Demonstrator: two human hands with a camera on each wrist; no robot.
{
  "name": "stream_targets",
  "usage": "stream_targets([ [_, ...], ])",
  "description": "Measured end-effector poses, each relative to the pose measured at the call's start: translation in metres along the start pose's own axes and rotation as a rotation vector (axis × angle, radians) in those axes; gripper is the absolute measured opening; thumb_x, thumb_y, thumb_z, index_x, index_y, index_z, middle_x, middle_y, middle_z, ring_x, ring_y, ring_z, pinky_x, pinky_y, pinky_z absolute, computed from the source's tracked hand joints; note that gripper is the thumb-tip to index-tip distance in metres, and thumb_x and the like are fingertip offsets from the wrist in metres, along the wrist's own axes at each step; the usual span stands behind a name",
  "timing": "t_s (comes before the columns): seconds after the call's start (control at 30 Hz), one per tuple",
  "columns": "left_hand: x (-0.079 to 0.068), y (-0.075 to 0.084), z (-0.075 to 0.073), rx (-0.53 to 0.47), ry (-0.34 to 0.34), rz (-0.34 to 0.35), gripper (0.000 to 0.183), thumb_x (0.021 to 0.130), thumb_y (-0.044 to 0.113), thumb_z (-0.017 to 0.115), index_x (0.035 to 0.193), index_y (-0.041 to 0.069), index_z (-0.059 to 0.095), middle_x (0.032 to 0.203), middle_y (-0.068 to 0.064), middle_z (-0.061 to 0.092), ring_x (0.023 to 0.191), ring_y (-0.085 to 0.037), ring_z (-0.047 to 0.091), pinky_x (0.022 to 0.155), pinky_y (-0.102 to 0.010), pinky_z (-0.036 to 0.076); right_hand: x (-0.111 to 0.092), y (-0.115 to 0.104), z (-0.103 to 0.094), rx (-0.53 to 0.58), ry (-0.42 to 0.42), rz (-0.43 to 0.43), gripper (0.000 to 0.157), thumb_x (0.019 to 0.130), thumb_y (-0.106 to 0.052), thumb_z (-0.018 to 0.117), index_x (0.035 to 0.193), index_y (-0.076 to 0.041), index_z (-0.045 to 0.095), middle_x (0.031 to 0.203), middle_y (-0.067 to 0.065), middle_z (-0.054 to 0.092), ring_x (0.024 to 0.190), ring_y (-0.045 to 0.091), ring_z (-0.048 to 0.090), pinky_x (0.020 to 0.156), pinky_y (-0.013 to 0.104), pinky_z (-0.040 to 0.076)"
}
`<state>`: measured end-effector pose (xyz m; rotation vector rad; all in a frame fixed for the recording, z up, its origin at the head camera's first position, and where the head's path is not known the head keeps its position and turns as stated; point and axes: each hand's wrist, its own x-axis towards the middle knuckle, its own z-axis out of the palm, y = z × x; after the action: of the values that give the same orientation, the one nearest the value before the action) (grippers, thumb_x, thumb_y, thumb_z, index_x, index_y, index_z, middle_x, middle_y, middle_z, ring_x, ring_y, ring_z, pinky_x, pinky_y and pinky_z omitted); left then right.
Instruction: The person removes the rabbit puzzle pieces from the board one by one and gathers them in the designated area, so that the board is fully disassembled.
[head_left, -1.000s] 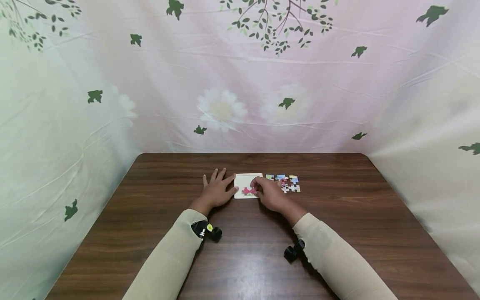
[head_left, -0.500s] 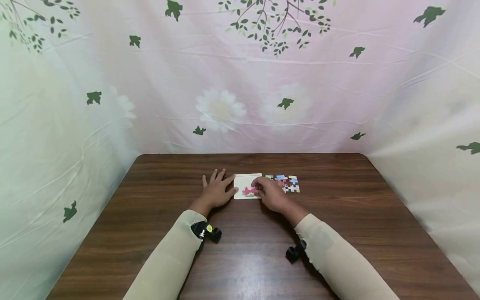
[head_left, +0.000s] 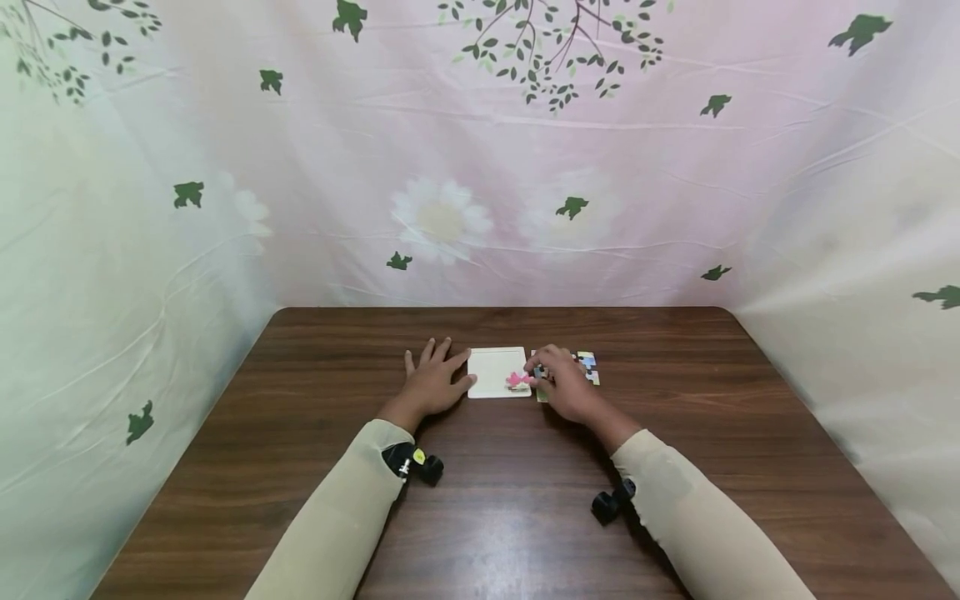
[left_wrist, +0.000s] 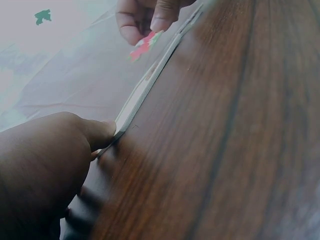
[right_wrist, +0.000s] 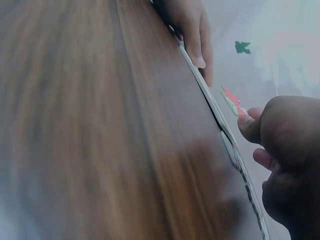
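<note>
My left hand (head_left: 429,388) lies with fingers spread at the left side of a white puzzle board (head_left: 489,367). Its thumb (left_wrist: 102,132) presses on the board's near edge in the left wrist view. Between thumb and finger my right hand (head_left: 567,390) pinches a pink and pale green jigsaw piece (head_left: 517,381). That piece is over the board's right part, and the right wrist view has it tilted above the board's edge. More jigsaw pieces (head_left: 588,362) lie right of the board, partly hidden under the right hand.
A brown wood-grain table (head_left: 495,475) carries everything. Behind and beside it hangs a printed cloth (head_left: 495,142) with flowers, leaves and green birds. Each sleeved forearm has a small black camera (head_left: 429,468) strapped near the wrist.
My right hand has moved right with the pink jigsaw piece, from the middle of the board to its right side. The left hand has stayed in place.
</note>
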<state>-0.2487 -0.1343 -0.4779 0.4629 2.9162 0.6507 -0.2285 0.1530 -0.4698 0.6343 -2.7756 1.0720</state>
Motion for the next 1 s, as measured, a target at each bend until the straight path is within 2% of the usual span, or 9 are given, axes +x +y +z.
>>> stream_targets([
  [0.17, 0.001, 0.000, 0.000, 0.007, 0.002, -0.001, 0.066, 0.112, 0.058, 0.051, 0.172, 0.032, 0.038, 0.185, -0.013, 0.018, 0.173, -0.043, 0.005, 0.130, -0.080, -0.006, -0.006, 0.009, -0.007, 0.014, 0.036, 0.002, 0.012, 0.101, -0.004, 0.075, 0.112, -0.009, 0.075, 0.125, 0.013, 0.067, 0.119, 0.036, 0.055, 0.099, 0.053, 0.043],
  [0.37, 0.003, -0.001, 0.002, 0.010, 0.004, 0.001, 0.067, 0.112, 0.060, 0.051, 0.172, 0.033, 0.038, 0.185, -0.013, 0.018, 0.173, -0.043, 0.004, 0.130, -0.080, -0.006, -0.014, 0.020, -0.014, 0.041, 0.061, 0.020, 0.012, 0.098, -0.004, 0.077, 0.109, -0.008, 0.075, 0.126, 0.016, 0.066, 0.125, 0.040, 0.053, 0.100, 0.063, 0.031],
  [0.57, 0.002, 0.000, 0.001, 0.001, 0.001, -0.001, 0.067, 0.112, 0.059, 0.051, 0.172, 0.033, 0.039, 0.185, -0.012, 0.018, 0.173, -0.043, 0.005, 0.131, -0.080, -0.006, -0.020, 0.028, -0.020, 0.035, 0.027, 0.059, 0.013, 0.102, -0.004, 0.074, 0.114, -0.010, 0.075, 0.133, 0.017, 0.064, 0.138, 0.046, 0.046, 0.108, 0.074, 0.029],
  [1.0, 0.001, 0.000, 0.002, 0.001, -0.002, -0.005, 0.067, 0.112, 0.059, 0.051, 0.172, 0.033, 0.038, 0.185, -0.012, 0.017, 0.173, -0.042, 0.004, 0.131, -0.079, -0.006, -0.036, 0.039, -0.031, 0.042, 0.052, 0.060, 0.012, 0.099, -0.002, 0.077, 0.108, -0.011, 0.076, 0.139, 0.019, 0.063, 0.135, 0.047, 0.046, 0.104, 0.073, 0.030],
])
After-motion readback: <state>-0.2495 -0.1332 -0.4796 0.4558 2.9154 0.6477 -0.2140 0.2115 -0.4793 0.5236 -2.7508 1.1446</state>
